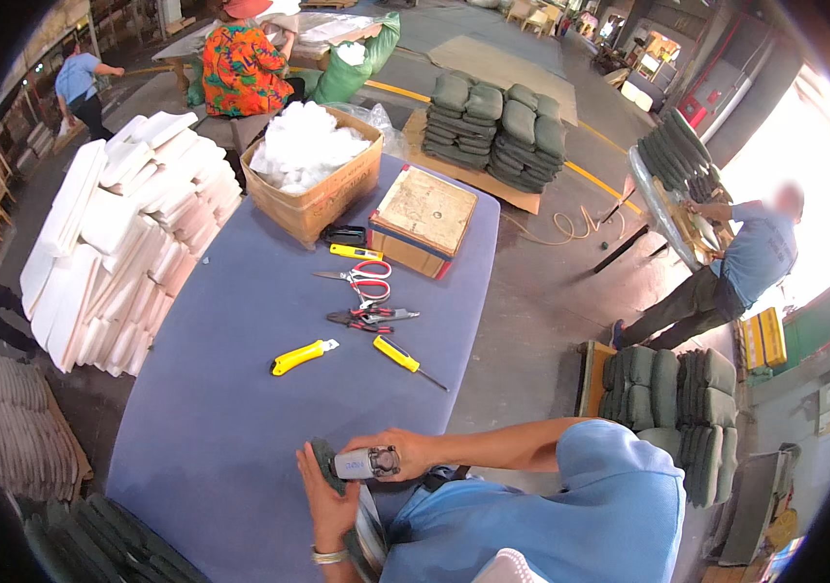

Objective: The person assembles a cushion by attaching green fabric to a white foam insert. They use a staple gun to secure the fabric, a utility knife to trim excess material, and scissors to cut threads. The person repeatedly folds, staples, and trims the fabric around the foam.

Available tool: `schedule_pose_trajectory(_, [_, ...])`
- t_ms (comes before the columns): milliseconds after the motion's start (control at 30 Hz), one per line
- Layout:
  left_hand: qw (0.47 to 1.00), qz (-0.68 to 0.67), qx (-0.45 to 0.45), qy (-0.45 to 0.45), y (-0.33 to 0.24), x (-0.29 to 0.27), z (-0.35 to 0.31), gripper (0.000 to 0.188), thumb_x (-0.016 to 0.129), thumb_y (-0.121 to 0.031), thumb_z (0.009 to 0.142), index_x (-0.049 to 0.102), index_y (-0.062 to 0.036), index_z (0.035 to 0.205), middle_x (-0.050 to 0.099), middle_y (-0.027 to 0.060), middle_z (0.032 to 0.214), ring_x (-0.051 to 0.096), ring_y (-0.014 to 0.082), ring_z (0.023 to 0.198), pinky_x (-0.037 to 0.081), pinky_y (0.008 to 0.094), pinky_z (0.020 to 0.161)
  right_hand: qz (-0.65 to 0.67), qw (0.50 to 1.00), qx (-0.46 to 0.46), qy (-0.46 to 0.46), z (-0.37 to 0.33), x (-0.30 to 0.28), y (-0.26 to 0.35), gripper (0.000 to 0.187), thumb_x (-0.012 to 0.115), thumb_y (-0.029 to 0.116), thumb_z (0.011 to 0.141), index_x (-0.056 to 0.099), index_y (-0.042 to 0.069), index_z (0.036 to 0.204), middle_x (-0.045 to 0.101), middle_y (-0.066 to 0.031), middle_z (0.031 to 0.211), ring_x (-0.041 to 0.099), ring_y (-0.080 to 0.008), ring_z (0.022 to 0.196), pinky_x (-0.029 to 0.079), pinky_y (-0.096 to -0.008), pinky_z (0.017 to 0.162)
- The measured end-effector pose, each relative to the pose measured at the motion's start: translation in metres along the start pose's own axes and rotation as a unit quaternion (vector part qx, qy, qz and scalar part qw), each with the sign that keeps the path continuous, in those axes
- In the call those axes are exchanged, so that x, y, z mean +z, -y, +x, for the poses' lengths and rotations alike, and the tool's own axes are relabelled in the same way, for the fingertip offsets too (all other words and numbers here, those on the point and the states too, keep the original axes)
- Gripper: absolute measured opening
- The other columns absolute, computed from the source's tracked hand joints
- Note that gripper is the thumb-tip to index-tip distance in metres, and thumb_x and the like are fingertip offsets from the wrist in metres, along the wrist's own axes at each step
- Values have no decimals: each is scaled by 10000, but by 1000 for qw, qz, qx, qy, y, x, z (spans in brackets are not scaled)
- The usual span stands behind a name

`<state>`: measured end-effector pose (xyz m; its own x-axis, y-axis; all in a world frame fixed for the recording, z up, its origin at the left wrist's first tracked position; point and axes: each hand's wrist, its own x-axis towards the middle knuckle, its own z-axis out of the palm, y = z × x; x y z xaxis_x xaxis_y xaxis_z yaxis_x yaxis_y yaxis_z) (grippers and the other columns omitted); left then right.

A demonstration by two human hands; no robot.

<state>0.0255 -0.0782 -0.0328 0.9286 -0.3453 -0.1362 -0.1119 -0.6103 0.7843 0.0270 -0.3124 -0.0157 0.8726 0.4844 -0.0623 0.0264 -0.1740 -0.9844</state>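
At the table's near edge my right hand is closed round a grey staple gun, its nose pointing left. The nose meets a small dark green padded piece, upholstered in fabric by its look. My left hand grips that piece from the left and below, fingers on its outer side. Farther up the table lie a yellow utility knife, a yellow-handled screwdriver, pliers with red and black handles, and red-handled scissors.
A carton of white stuffing and a wood-topped box occupy the table's far end. White foam pieces are piled to the left. Dark green cushions are stacked beyond and at right. Other people work nearby, one at a right-hand table.
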Motion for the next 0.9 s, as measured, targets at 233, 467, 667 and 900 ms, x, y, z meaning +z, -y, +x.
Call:
schedule_pose_trajectory(233, [925, -348, -154, 30, 23, -8, -7, 660, 343, -467, 1130, 280, -53, 1640, 290, 140, 1696, 309, 279, 1539, 287, 394, 1240, -73, 997, -14, -1, -3, -3, 1, 609, 751, 114, 816, 539, 129, 1387, 705, -134, 1209, 704, -352, 1100, 556, -426, 984])
schedule_pose_trajectory(467, [988, -129, -84, 12, 12, -3, -18, 686, 462, -353, 1089, 242, 18, 1623, 218, 246, 1694, 184, 383, 1581, 161, 443, 1281, -65, 996, 58, 10, -4, -3, 12, 616, 771, 164, 813, 553, 113, 1387, 677, -147, 1281, 661, -344, 1193, 534, -425, 1025])
schedule_pose_trajectory(667, [997, 59, -21, -55, -12, 12, -29, 777, 613, -259, 1008, 232, 103, 1580, 302, 359, 1610, 286, 500, 1512, 250, 505, 1257, -32, 999, -11, -34, -19, -2, 1, 679, 792, 89, 725, 592, 65, 1373, 699, -155, 1260, 704, -335, 1142, 559, -369, 974])
schedule_pose_trajectory(900, [980, 140, -136, -50, -37, 17, -27, 773, 606, -280, 1006, 240, 104, 1568, 359, 348, 1584, 379, 481, 1469, 395, 476, 1185, -92, 995, 15, -30, -20, -2, 2, 708, 771, 31, 737, 581, 58, 1418, 689, -177, 1306, 701, -331, 1169, 558, -369, 992])
